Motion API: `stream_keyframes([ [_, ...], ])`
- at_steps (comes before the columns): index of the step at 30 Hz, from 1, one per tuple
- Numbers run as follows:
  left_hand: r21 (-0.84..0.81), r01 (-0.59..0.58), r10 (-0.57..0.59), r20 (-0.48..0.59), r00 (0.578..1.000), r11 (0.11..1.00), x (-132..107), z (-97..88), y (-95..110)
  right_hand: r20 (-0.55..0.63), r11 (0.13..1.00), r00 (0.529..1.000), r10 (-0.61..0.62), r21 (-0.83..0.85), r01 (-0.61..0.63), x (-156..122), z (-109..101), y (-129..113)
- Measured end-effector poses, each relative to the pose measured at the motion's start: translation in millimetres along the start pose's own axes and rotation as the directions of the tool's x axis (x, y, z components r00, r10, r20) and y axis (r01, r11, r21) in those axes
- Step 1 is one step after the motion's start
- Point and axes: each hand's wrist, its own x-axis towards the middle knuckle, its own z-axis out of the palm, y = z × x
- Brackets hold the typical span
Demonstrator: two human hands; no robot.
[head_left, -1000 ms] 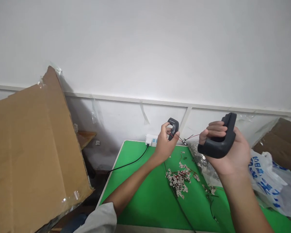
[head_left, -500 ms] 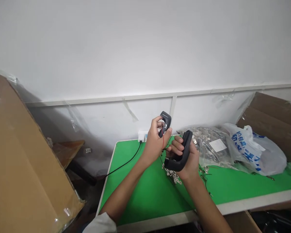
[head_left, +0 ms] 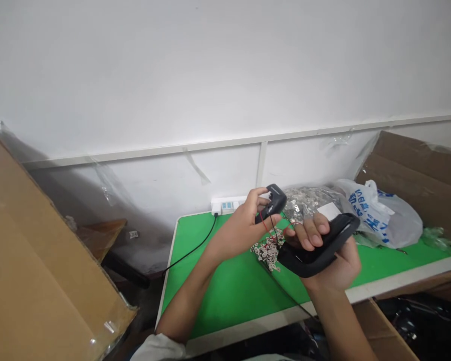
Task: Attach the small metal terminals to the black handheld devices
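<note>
Between the thumb and fingers of my left hand is a small dark curved plastic piece, with lettering on its upper face. Thin red and black wires run from it toward my other hand. My right hand grips a larger black curved plastic shell, hollow side up, with the fingers curled over its rim. Below and between the hands lies a pile of small silvery metal tabs, some with wires. The shell covers part of that pile.
A green table stands against the wall. A white power strip with a black cable lies at its back edge. Clear bag of metal parts and white plastic bag sit right. Cardboard rises left; an open box is lower right.
Both hands have shifted to the right in view, the right one further, widening the gap between them. The larger shell has tilted flatter, and its hollow side shows more.
</note>
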Motion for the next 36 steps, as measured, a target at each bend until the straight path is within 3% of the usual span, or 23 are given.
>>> stream_keyframes([
  [3, 0.008, 0.046, -0.047, 0.147, 0.988, 0.999, -5, 2.1, 2, -0.016, 0.996, 0.996, -0.083, -0.023, 0.083, -8, 6, -9],
  [7, -0.115, -0.028, 0.064, 0.325, 0.944, 0.993, -3, 3.8, 3, -0.055, 0.992, 0.992, -0.115, -0.056, 0.112, -16, 8, -14],
  [9, -0.172, -0.012, 0.076, 0.371, 0.926, 0.985, -2, 3.5, 5, -0.073, 0.991, 0.990, -0.122, -0.064, 0.117, -18, 4, -16],
  [13, -0.202, 0.106, -0.013, 0.414, 0.910, 0.974, -1, 1.6, 9, -0.104, 0.989, 0.984, -0.145, -0.010, 0.145, -18, -5, -22],
  [17, -0.152, 0.138, -0.072, 0.375, 0.924, 0.979, 1, -1.7, 8, -0.140, 0.978, 0.977, -0.163, 0.105, 0.178, -14, -13, -33],
  [22, -0.091, 0.190, -0.138, 0.402, 0.905, 0.978, -1, -10.7, 11, -0.190, 0.962, 0.959, -0.209, 0.138, 0.237, -8, -24, -49],
  [24, -0.019, 0.133, -0.119, 0.336, 0.934, 0.991, -3, -16.2, 11, -0.203, 0.958, 0.956, -0.210, 0.153, 0.243, -7, -33, -53],
  [27, 0.210, 0.042, -0.073, 0.146, 0.987, 0.977, -2, -21.6, 2, -0.240, 0.970, 0.958, -0.158, 0.145, 0.196, -8, -53, -54],
  [29, 0.423, 0.049, -0.065, 0.023, 0.998, 0.905, 5, -20.4, -12, -0.288, 0.983, 0.953, -0.092, 0.123, 0.133, -13, -70, -50],
  [32, 0.688, 0.158, -0.117, -0.106, 0.987, 0.709, 25, -12.3, -40, -0.411, 0.993, 0.910, 0.050, 0.120, 0.000, -26, -99, -41],
  [34, 0.797, 0.155, -0.151, -0.081, 0.985, 0.584, 38, -6.1, -59, -0.491, 0.978, 0.852, 0.182, 0.180, -0.105, -37, -119, -36],
  [36, 0.839, 0.090, -0.133, -0.021, 0.991, 0.537, 47, -0.6, -76, -0.533, 0.946, 0.788, 0.309, 0.255, -0.199, -49, -139, -33],
])
